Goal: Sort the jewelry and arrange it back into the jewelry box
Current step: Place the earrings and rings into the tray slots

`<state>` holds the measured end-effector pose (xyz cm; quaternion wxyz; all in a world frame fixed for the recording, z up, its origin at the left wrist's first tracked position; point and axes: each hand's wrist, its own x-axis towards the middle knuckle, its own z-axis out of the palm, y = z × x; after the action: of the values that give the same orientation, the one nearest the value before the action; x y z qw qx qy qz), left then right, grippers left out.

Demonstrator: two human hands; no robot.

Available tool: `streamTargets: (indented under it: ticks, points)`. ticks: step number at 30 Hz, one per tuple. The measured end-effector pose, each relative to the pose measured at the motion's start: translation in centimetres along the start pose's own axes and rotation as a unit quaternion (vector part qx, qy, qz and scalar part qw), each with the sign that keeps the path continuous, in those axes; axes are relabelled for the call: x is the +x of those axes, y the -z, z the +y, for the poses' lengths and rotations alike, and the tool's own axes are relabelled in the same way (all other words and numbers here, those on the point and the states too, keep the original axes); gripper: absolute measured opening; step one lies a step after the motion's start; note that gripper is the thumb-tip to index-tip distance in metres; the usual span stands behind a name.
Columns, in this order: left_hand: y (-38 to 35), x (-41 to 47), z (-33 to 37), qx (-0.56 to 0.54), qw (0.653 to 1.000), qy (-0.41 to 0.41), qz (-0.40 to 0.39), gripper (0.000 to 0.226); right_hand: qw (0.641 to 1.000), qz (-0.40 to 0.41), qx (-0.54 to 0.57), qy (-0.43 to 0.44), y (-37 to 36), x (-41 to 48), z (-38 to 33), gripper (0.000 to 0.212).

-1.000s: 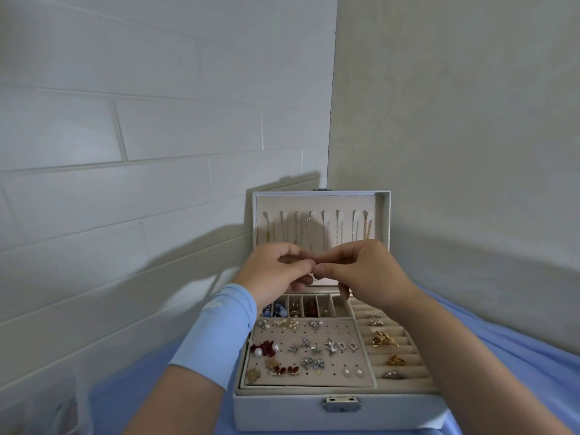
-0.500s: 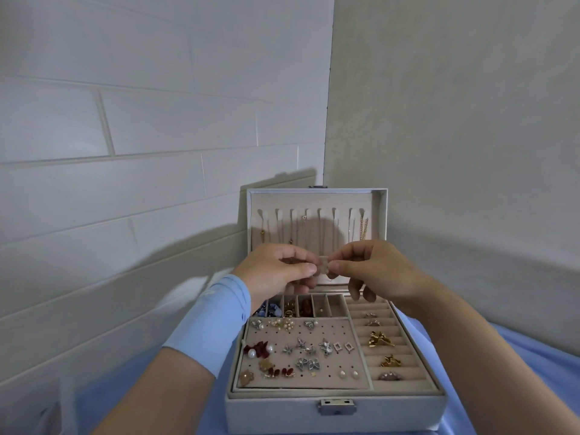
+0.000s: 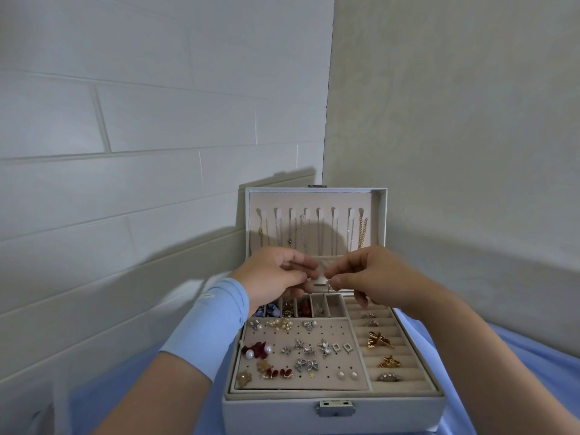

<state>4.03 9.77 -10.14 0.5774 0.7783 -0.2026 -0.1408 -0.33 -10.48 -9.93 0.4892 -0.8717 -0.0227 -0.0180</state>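
An open jewelry box (image 3: 332, 414) sits on blue cloth (image 3: 533, 372). Above its back compartments, the right hand (image 3: 373, 277) pinches a small earring (image 3: 329, 283) in its fingers. The left hand (image 3: 273, 274) curls beside it, grip unclear. Probable next move: seat it precisely.

No readable text; the pale mark (image 3: 205, 296) on the blue sleeve (image 3: 216, 321) is too small.

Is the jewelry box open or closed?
Open. The jewelry box has its lid standing up at the back, necklaces hanging inside, earrings and rings showing below.
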Motion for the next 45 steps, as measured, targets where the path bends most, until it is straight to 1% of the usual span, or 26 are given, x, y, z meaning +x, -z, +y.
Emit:
streamTargets:
  ticks: [4, 10, 13, 15, 18, 21, 22, 24, 26, 28, 30, 32, 33, 34, 36, 37, 40, 42, 45]
  points:
    - [-0.2, 0.0, 0.1, -0.002, 1.0, 0.002, -0.01, 0.029, 1.0, -0.018, -0.016, 0.006, 0.0, 0.1, 0.0, 0.011]
    - [0.1, -0.2, 0.2, -0.02, 1.0, -0.009, 0.008, 0.03, 0.996, -0.064, -0.062, 0.014, -0.6, 0.1, -0.2, 0.013]
    - [0.2, -0.4, 0.0, -0.023, 1.0, -0.013, 0.01, 0.029, 0.995, -0.027, -0.093, 0.015, -0.8, 0.4, 0.1, 0.012]
    - [0.2, -0.7, -0.1, -0.031, 0.999, -0.017, 0.009, 0.029, 0.989, 0.005, -0.147, 0.022, -1.1, 0.6, 0.2, 0.008]
    - [0.2, -1.1, -0.5, -0.045, 0.999, -0.025, 0.013, 0.03, 0.968, 0.021, -0.249, 0.012, -2.1, 1.0, 0.3, 0.01]
    - [0.6, -1.4, -0.9, -0.049, 0.998, -0.026, 0.016, 0.03, 0.942, 0.001, -0.335, 0.011, -2.7, 1.0, -0.5, 0.008]
    - [0.7, -1.4, -1.0, -0.054, 0.998, -0.024, 0.019, 0.029, 0.931, -0.008, -0.365, 0.012, -2.7, 0.9, -1.0, 0.011]
    - [1.1, -1.4, -1.1, -0.068, 0.997, -0.021, 0.024, 0.028, 0.917, -0.032, -0.398, 0.004, -2.7, 0.8, -2.1, 0.016]
    - [1.4, -1.4, -1.1, -0.077, 0.996, -0.021, 0.028, 0.027, 0.902, -0.037, -0.431, -0.009, -3.1, 1.0, -2.9, 0.018]
    - [1.4, -1.4, -1.1, -0.08, 0.996, -0.023, 0.027, 0.025, 0.865, -0.017, -0.502, -0.006, -4.0, 1.6, -3.3, 0.019]
    - [1.2, -1.4, -1.1, -0.078, 0.996, -0.024, 0.022, 0.025, 0.827, -0.008, -0.561, -0.004, -5.1, 2.1, -3.4, 0.013]
    - [1.0, -1.4, -1.1, -0.073, 0.997, -0.021, 0.018, 0.025, 0.809, -0.01, -0.588, -0.02, -5.6, 2.5, -3.5, 0.01]
    - [1.0, -1.5, -1.1, -0.071, 0.997, -0.021, 0.016, 0.025, 0.808, -0.012, -0.589, -0.027, -5.7, 2.6, -3.6, 0.01]
    - [1.0, -1.5, -1.1, -0.069, 0.997, -0.021, 0.016, 0.025, 0.813, -0.014, -0.582, -0.034, -5.7, 2.7, -3.5, 0.015]
    - [1.0, -1.6, -1.1, -0.065, 0.997, -0.025, 0.017, 0.026, 0.833, -0.021, -0.55, -0.054, -5.6, 2.9, -3.4, 0.025]
    - [1.0, -1.6, -1.0, -0.062, 0.998, -0.027, 0.019, 0.026, 0.846, -0.025, -0.529, -0.061, -5.4, 2.9, -3.3, 0.025]
    - [1.0, -1.7, -0.9, -0.048, 0.998, -0.033, 0.026, 0.026, 0.893, -0.023, -0.446, -0.058, -4.6, 2.6, -2.8, 0.008]
    - [0.9, -1.7, -0.8, -0.042, 0.998, -0.034, 0.031, 0.026, 0.927, -0.003, -0.372, -0.039, -3.7, 2.3, -2.5, 0.012]
    - [0.8, -1.7, -0.9, -0.033, 0.998, -0.034, 0.039, 0.026, 0.961, 0.03, -0.272, -0.034, -2.6, 1.4, -2.7, 0.009]
